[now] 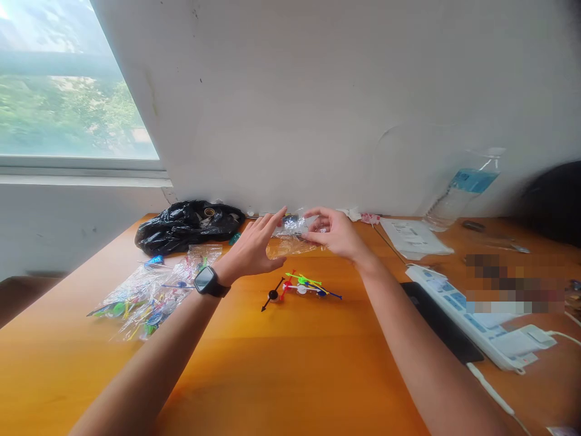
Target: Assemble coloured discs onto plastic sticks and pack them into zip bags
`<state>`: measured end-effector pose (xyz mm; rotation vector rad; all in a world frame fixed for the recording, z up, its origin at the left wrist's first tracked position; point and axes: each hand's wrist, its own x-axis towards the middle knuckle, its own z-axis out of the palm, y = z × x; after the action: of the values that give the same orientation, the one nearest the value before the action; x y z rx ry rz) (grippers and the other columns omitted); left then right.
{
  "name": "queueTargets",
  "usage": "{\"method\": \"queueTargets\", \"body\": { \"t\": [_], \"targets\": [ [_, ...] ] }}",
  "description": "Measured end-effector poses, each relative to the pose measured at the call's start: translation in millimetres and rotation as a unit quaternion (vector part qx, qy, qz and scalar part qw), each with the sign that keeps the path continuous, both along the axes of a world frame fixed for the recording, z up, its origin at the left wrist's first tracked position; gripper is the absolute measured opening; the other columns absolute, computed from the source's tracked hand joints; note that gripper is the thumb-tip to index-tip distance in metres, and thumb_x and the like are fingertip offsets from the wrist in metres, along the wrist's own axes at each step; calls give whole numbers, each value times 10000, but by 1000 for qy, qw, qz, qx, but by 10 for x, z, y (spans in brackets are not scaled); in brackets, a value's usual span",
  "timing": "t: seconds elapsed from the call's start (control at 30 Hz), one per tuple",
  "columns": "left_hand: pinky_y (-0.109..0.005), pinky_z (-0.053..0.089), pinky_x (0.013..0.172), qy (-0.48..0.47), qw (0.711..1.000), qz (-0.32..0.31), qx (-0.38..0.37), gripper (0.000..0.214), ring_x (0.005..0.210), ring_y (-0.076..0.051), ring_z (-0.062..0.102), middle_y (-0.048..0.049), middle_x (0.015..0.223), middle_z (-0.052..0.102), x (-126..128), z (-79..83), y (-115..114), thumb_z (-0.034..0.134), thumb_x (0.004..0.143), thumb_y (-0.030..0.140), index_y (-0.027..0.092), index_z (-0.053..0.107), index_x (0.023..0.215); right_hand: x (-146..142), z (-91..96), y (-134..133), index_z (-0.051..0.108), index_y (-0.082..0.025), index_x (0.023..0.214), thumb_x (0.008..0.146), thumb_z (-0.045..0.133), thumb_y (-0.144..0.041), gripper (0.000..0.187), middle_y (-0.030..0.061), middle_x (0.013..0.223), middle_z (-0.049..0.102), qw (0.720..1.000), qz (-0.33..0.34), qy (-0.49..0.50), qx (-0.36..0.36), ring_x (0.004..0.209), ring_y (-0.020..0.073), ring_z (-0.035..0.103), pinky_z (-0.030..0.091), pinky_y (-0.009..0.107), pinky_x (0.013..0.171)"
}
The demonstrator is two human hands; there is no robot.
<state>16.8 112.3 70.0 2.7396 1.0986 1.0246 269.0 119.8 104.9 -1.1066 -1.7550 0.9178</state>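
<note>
My left hand (pixel 259 243), wearing a black smartwatch (pixel 206 281) on the wrist, stretches its fingers and thumb apart at the left of a clear plastic bag (pixel 290 229). From the right, my right hand (pixel 333 231) reaches to the same bag with curved fingers and a gap between thumb and forefinger. Whether its fingertips touch the plastic is hard to see. Nearer to me lie several small arrow-shaped spinners with round hubs: a black spinner (pixel 273 295), a red spinner (pixel 287 284), a white spinner (pixel 301 289), a green spinner (pixel 302 279) and a blue spinner (pixel 322 292).
Clear bags of coloured pieces (pixel 154 297) lie left of my left forearm, with a black plastic bag (pixel 184 229) behind them. On the right are a white power strip (pixel 463 315), a dark flat device (pixel 442 321), white papers (pixel 414 237) and a tilted water bottle (pixel 465 191) against the wall.
</note>
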Motion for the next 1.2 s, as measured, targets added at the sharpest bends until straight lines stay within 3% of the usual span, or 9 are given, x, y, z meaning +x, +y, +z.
{"method": "queueTargets", "body": {
  "t": [0.17,0.3,0.43,0.53,0.6,0.67,0.83,1.03,1.2],
  "targets": [
    [-512,498,1044,15,999,3,-31,976,1199,-343,610,-145,1367,602,-123,-80,109,806,843,375,261,275,1654,-43,-102,52,684,-189,1134,747,831,-277,423,-12,735,674,1000,8,-4,-10,599,148,612,518,277,581],
    [-556,491,1067,10,999,10,-35,1080,1266,-386,587,-177,1473,552,-99,-167,128,856,806,475,264,237,1667,-146,-203,61,677,-188,1117,748,826,-265,405,-22,729,654,999,12,22,-38,590,148,628,542,286,603],
    [-510,511,1051,14,999,14,-34,1050,1249,-357,602,-182,1451,559,-47,-243,132,791,828,357,240,185,1677,-198,-292,100,668,-204,1140,773,840,-323,423,-30,733,633,997,34,41,-48,614,160,651,567,296,641],
    [-497,522,1000,59,997,53,-19,982,1173,-353,625,-164,1308,615,-107,-205,155,743,807,282,207,247,1651,-133,-360,198,676,-197,1017,962,641,-524,334,12,733,655,999,-26,4,-33,626,175,645,532,294,610],
    [-507,520,977,83,992,95,-10,916,1163,-368,625,-167,1290,620,-212,-135,184,728,810,290,191,307,1618,-76,-402,253,674,-189,874,1063,417,-559,488,54,754,682,997,-55,-44,-33,667,184,648,517,300,632],
    [-486,529,937,80,988,135,-7,820,1113,-355,643,-154,1252,635,-349,-57,215,709,840,310,194,363,1575,-55,-441,254,693,-187,831,1070,421,-492,474,73,814,720,991,-10,-132,-23,737,194,659,508,303,682],
    [-479,525,914,63,984,165,2,837,1095,-353,657,-145,1260,640,-604,65,261,766,852,449,213,370,1551,-243,-546,31,791,-238,980,902,691,-268,130,49,1067,760,937,212,-276,24,929,207,695,494,277,767],
    [-455,525,861,52,987,150,-11,775,1056,-339,659,-114,1195,650,-592,88,238,819,828,498,243,439,1454,-523,-670,-183,766,-208,861,846,782,-255,52,78,1058,709,904,242,-352,28,1049,254,634,472,296,796],
    [-429,521,813,39,989,134,-44,654,1000,-311,648,-96,1151,634,-579,107,231,814,832,476,233,482,1340,-618,-687,-209,772,-202,876,899,726,-155,69,83,1040,701,906,266,-323,58,1103,257,600,454,318,864]
  ]
}}
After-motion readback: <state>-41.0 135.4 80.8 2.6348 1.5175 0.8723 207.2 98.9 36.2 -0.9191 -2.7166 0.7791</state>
